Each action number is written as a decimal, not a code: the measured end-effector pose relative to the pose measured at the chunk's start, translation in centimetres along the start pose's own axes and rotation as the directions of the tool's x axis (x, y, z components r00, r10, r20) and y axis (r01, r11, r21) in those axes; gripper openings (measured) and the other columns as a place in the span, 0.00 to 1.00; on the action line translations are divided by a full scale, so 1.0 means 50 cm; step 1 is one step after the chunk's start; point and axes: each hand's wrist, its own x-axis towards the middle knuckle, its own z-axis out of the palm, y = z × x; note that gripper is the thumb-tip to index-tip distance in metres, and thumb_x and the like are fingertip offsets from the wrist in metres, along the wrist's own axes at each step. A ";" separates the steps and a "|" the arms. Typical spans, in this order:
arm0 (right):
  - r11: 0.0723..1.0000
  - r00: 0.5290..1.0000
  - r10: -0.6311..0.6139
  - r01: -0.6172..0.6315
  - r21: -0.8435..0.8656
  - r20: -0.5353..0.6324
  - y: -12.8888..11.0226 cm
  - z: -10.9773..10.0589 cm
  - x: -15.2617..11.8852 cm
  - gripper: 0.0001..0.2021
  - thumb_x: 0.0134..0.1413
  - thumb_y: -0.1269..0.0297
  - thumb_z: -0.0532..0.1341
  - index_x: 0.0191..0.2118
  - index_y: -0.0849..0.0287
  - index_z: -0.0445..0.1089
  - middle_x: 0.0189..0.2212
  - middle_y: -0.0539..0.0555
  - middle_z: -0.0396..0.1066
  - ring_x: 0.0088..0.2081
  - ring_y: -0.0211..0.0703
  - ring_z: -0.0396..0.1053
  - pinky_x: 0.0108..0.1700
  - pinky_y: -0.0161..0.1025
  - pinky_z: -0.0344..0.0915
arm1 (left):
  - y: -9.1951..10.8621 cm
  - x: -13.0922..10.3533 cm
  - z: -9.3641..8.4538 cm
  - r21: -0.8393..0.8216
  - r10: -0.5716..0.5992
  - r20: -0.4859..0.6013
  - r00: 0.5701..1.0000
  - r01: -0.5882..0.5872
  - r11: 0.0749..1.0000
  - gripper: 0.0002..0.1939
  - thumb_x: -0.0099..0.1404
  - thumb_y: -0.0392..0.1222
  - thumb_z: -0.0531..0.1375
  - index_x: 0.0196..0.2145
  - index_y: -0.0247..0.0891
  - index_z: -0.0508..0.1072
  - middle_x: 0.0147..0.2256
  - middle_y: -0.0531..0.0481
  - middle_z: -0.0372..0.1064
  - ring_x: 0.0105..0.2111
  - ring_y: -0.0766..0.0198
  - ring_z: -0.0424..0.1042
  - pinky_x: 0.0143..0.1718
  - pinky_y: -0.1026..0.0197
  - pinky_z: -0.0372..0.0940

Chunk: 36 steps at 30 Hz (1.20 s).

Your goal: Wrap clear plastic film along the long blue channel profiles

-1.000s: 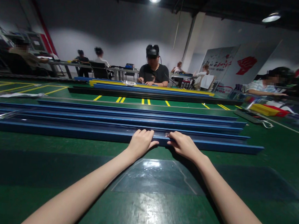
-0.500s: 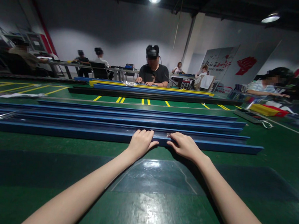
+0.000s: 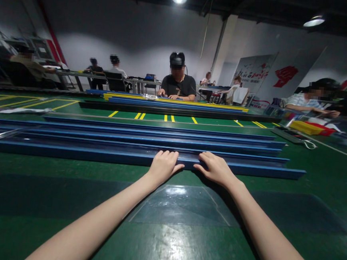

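A long blue channel-shaped strip (image 3: 84, 154) lies across the green table in front of me, with raised front and back edges. My left hand (image 3: 165, 166) is closed over its front edge, fingers inside the channel and thumb along the outer face. A short gap to the right, my right hand (image 3: 214, 165) grips the same edge, fingers curled over the top and thumb in front. The fingertips of both hands are hidden inside the channel. Nearer to me a clear plastic sheet (image 3: 182, 207) lies flat beneath my forearms.
Several more blue strips (image 3: 161, 134) lie parallel behind. Farther off are a black strip (image 3: 151, 110) and yellow strips (image 3: 175, 102). A co-worker (image 3: 179, 82) sits opposite; another person (image 3: 311, 98) is at right. A power strip (image 3: 293, 137) lies right, beside a yellow tray (image 3: 307, 127).
The fingers of my right hand have shifted slightly up and right, away from the small shiny spot by their tips. My left hand and the blue strip have stayed put.
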 end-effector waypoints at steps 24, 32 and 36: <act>0.999 0.995 0.046 -0.048 -0.017 -0.093 0.008 -0.014 0.001 0.18 0.50 0.46 0.52 0.28 0.58 0.62 0.29 0.52 0.66 0.31 0.40 0.62 0.26 0.33 0.49 | -0.001 0.000 -0.003 0.012 0.015 -0.009 1.000 -0.015 1.000 0.18 0.60 0.54 0.50 0.31 0.35 0.65 0.27 0.47 0.68 0.29 0.60 0.65 0.30 0.59 0.52; 0.998 0.996 0.054 -0.057 -0.033 -0.069 0.011 -0.020 0.005 0.18 0.48 0.47 0.54 0.27 0.58 0.64 0.28 0.53 0.68 0.30 0.40 0.64 0.26 0.33 0.48 | -0.006 -0.001 0.000 -0.018 0.058 -0.019 0.998 -0.058 0.998 0.17 0.61 0.53 0.50 0.31 0.35 0.64 0.28 0.47 0.67 0.29 0.60 0.65 0.30 0.60 0.53; 0.997 0.996 0.067 -0.068 -0.027 -0.061 0.010 -0.022 0.007 0.17 0.46 0.47 0.55 0.26 0.58 0.64 0.27 0.53 0.68 0.30 0.40 0.64 0.26 0.33 0.48 | -0.007 -0.001 -0.001 -0.049 0.096 -0.017 0.995 -0.097 0.994 0.15 0.62 0.51 0.50 0.32 0.34 0.64 0.29 0.47 0.66 0.30 0.61 0.65 0.31 0.61 0.53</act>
